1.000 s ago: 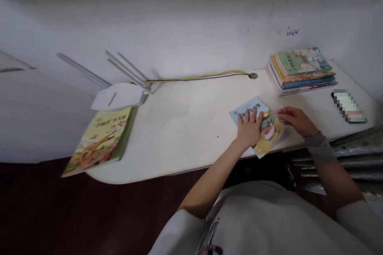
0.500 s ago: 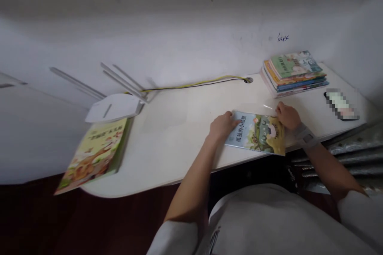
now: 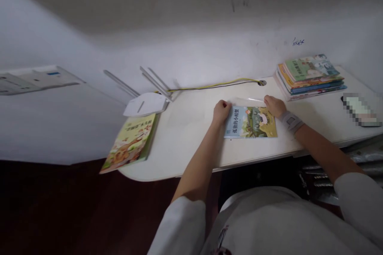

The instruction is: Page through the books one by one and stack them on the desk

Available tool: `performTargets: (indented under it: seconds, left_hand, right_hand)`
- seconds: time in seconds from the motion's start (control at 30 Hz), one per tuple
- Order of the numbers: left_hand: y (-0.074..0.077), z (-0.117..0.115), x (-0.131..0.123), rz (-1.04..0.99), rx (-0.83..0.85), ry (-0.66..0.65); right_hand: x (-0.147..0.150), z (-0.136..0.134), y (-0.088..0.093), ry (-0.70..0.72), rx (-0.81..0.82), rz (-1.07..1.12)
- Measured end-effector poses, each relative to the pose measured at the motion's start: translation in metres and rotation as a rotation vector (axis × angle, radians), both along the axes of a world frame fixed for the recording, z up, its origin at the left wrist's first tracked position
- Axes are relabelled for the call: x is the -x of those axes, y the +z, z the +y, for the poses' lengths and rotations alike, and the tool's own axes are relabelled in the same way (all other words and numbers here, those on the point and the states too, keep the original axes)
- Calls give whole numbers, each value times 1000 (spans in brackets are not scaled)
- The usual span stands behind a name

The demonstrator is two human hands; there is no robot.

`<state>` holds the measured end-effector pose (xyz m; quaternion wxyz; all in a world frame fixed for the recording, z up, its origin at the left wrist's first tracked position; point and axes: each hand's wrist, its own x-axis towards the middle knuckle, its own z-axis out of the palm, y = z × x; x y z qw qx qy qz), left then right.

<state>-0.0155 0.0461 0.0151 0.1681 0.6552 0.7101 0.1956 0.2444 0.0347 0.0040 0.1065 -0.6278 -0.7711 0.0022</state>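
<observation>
A picture book (image 3: 254, 122) with a blue and yellow cover lies on the white desk (image 3: 191, 135). A clear plastic sleeve (image 3: 248, 99) seems to surround it, its glossy edge showing beyond the book's far side. My left hand (image 3: 222, 111) is closed at the far left corner, pinching the plastic. At the far right corner the fingers of my right hand (image 3: 273, 106) are pinched on the same plastic edge. A grey band (image 3: 291, 121) circles my right wrist.
Behind my right hand stands a stack of books (image 3: 311, 77), with a phone (image 3: 359, 109) nearer the right edge. At the left are a white router (image 3: 145, 104) and a green-yellow book (image 3: 128, 141) overhanging the desk. Cables (image 3: 209, 86) run along the wall.
The book has moved back from the desk's front edge and lies fully on the top. My left hand has shifted from the cover to the far corner. The view has turned left.
</observation>
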Motion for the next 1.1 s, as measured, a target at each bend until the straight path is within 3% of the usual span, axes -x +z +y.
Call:
performTargets:
  seconds: [0.17,0.37,0.43,0.5,0.6,0.73,0.83,0.97,1.03,1.1]
  left_hand:
    - [1,-6,-11,76,13,38]
    - [4,-35,-23,203,-62,37]
    - [6,-50,-27,311,-180,-73]
    - [4,-65,-33,404,-233,-282]
    - [-2,-83,-42,463,-136,-489]
    - [-9,-90,-51,482,-85,-461]
    - [-13,-94,-53,466,-82,-433]
    - [-17,-103,-49,446,-101,-359]
    - [-15,-103,-43,416,-105,-339]
    - [-11,-96,-33,384,-124,-234]
  right_hand:
    - [-2,4,-1,37,23,-38]
    - [-1,11,1,98,70,-16]
    - [-4,13,2,103,75,11]
    - [-6,13,6,101,67,35]
    - [1,3,13,82,1,57]
    - [36,-28,14,143,-126,59]
    - [54,-52,3,218,-61,21]
    - [31,-63,-10,140,-4,-54]
    - [12,-61,-11,65,0,-77]
    - [-2,-56,-8,2,-12,-81]
